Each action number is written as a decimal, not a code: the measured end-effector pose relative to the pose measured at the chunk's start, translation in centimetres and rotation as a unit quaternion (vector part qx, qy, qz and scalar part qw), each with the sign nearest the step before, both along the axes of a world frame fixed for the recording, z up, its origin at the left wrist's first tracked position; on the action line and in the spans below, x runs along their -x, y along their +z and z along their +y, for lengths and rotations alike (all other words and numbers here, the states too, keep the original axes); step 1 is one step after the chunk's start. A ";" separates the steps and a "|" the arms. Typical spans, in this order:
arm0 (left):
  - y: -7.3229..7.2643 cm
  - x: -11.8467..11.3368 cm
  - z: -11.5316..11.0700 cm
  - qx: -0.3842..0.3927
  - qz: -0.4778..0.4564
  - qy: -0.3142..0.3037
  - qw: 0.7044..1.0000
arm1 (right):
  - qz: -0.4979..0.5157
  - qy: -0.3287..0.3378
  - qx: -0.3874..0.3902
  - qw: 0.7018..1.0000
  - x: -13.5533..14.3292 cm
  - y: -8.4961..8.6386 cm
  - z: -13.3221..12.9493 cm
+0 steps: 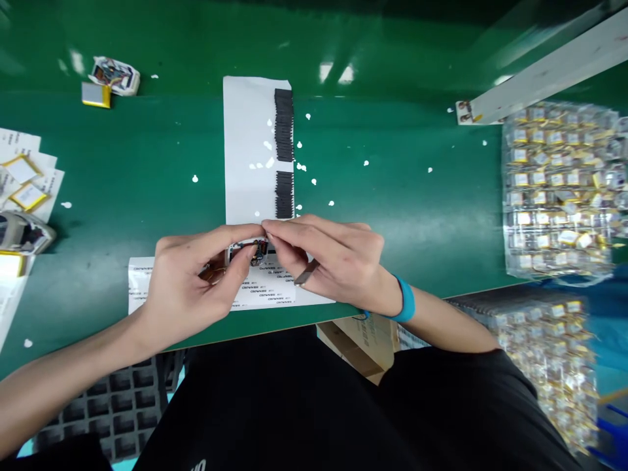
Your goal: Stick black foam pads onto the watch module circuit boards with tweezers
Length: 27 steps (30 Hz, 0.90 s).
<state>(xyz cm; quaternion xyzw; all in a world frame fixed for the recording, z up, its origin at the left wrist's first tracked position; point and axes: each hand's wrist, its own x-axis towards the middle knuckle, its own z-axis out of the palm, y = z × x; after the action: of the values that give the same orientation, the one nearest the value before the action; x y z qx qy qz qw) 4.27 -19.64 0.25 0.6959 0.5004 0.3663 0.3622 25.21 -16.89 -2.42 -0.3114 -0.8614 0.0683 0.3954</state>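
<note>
Two hands meet at the near edge of the green tabletop (392, 216), and everything else spreads out around them. Far left, a fan of white sheets carries yellow-edged cells (27, 186), and farther back lies a small wired pack (112, 75) beside a yellow-edged one. The left hand (191, 281) curls inward, its thumb and forefinger closed on a small battery cell (248, 250) with dark and red wiring at its top; the rest of its fingers fold underneath. The cell sits just above a printed label sheet (265, 291) lying flat on the tabletop. Behind it a white backing strip (248, 150) runs away from the person, with two stacks of black tape pieces (284, 154) along its right side. The right hand (333, 258) pinches the same cell from the other side, fingertips touching the left hand's, a ring on one finger and a blue band at the wrist. Far right stand clear trays of cells (564, 190), blurred.
</note>
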 end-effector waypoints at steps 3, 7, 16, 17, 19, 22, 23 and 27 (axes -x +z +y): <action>-0.1 0.1 0.0 0.010 0.006 -0.002 1.000 | -0.027 0.004 -0.003 1.000 -0.4 0.6 0.1; -0.1 0.2 0.1 0.068 -0.024 0.016 0.997 | -0.136 -0.066 0.005 0.989 -1.8 2.0 0.7; -0.6 0.2 0.3 0.162 -0.145 0.005 0.976 | -0.186 0.019 -0.045 0.981 -2.5 1.4 1.1; -0.7 0.2 0.3 0.161 -0.148 0.002 0.976 | -0.183 0.038 -0.051 0.981 -2.4 1.2 1.1; -0.7 0.1 0.4 0.158 -0.149 0.002 0.976 | -0.166 0.047 -0.059 0.983 -2.3 0.9 1.1; -0.6 0.0 0.3 0.167 -0.136 0.005 0.977 | -0.132 0.051 -0.067 0.988 -2.0 0.8 0.9; -0.6 -0.1 0.3 0.170 -0.133 0.003 0.976 | -0.126 0.056 -0.065 0.988 -1.9 0.8 0.8; -0.6 -0.3 0.0 0.167 -0.134 -0.006 0.977 | -0.121 0.061 -0.032 0.990 -1.2 0.6 0.1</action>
<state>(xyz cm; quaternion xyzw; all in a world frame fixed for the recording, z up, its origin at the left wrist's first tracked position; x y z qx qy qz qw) 4.61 -19.66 -0.36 0.5737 0.4971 0.3652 0.5389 26.39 -16.76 -1.78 -0.2512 -0.9221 0.0271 0.2931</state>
